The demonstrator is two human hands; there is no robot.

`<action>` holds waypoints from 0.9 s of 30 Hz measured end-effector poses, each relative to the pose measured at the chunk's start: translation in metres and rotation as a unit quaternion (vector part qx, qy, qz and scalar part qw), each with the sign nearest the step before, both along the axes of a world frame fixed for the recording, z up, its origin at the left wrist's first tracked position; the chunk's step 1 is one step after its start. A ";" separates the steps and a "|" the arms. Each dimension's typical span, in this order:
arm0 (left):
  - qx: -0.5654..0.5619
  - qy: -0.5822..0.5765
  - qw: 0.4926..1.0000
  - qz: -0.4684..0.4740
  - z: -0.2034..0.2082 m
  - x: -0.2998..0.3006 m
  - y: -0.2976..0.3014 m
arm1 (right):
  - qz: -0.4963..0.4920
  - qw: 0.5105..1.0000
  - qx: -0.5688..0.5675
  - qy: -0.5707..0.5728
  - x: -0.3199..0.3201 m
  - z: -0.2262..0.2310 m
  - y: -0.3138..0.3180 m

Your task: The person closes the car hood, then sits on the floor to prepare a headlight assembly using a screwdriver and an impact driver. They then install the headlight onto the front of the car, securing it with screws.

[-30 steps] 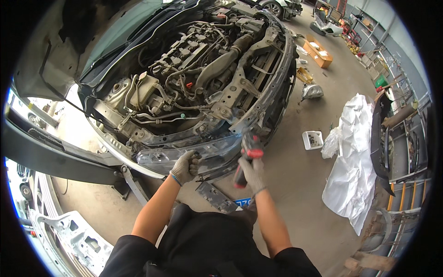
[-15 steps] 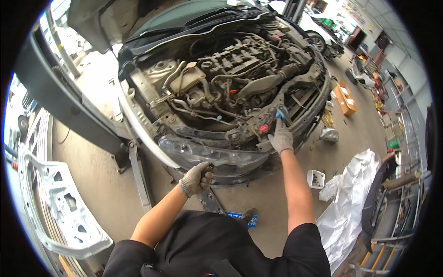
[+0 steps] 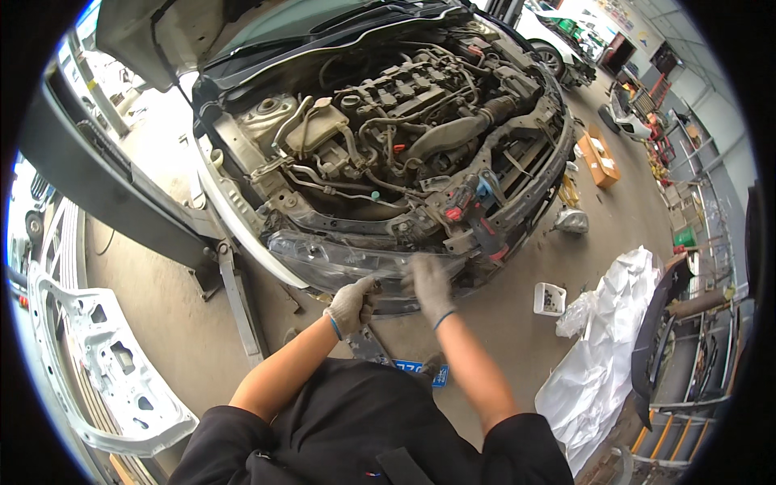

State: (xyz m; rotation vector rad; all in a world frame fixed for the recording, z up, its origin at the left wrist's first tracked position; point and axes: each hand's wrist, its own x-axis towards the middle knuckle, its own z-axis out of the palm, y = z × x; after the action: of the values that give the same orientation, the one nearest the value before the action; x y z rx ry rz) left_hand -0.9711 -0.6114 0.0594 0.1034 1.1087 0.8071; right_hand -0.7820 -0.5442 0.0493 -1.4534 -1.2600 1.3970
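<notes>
Along the front edge of the car (image 3: 275, 212), at the corner on the person's left, sits a long clear headlight (image 3: 343, 257), and both gloved hands are close to it. Just below its lower edge the left hand (image 3: 350, 310) is curled nearly closed, pinching a small dark thing (image 3: 376, 285) at its fingertips, too small to make out. Near the headlight's inner end is the right hand (image 3: 429, 288), apart from the left; it is blurred, so how far its fingers are open, and whether they hold anything, cannot be told. To the right of that hand, a black and red power drill (image 3: 482, 229) rests on the car's front edge, grip slanting toward the floor, with a blue piece (image 3: 487, 187) just beside it. Behind lies the dusty engine (image 3: 408, 95), under a raised hood (image 3: 153, 36). On the floor near the person's feet are a flat dark panel (image 3: 369, 345) and a blue plate (image 3: 407, 367). Off the car's right side stand a small white box (image 3: 550, 312) of dark bits, a crumpled white sheet (image 3: 602, 364), a loose lamp (image 3: 571, 221) and a cardboard box (image 3: 608, 178). Far left, a white metal panel (image 3: 93, 323) leans near a dark post (image 3: 121, 182).
</notes>
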 end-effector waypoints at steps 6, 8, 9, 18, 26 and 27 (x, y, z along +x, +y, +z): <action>0.293 0.427 0.840 -0.161 0.031 0.023 -0.015 | -0.023 0.873 -0.298 0.386 -0.037 0.000 -0.051; 0.318 0.479 0.801 -0.167 0.044 0.027 -0.018 | -0.025 0.872 -0.302 0.384 -0.031 0.001 -0.053; 0.330 0.505 0.780 -0.169 0.046 0.029 -0.019 | -0.016 0.867 -0.305 0.394 -0.029 -0.006 -0.053; 0.404 0.559 0.696 -0.202 0.025 0.025 -0.021 | -0.014 0.843 -0.308 0.441 -0.011 -0.006 -0.061; 0.445 0.568 0.666 -0.191 0.033 0.027 -0.025 | 0.006 0.822 -0.315 0.475 -0.001 0.005 -0.066; 0.451 0.571 0.660 -0.189 0.034 0.028 -0.025 | 0.010 0.818 -0.310 0.484 0.000 0.005 -0.067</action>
State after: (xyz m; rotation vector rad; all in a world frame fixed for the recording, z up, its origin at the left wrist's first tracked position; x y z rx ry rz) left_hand -0.9429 -0.6365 0.0930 1.8613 1.6231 0.8194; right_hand -0.7825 -0.6114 0.0547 -0.8022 -0.1502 2.2587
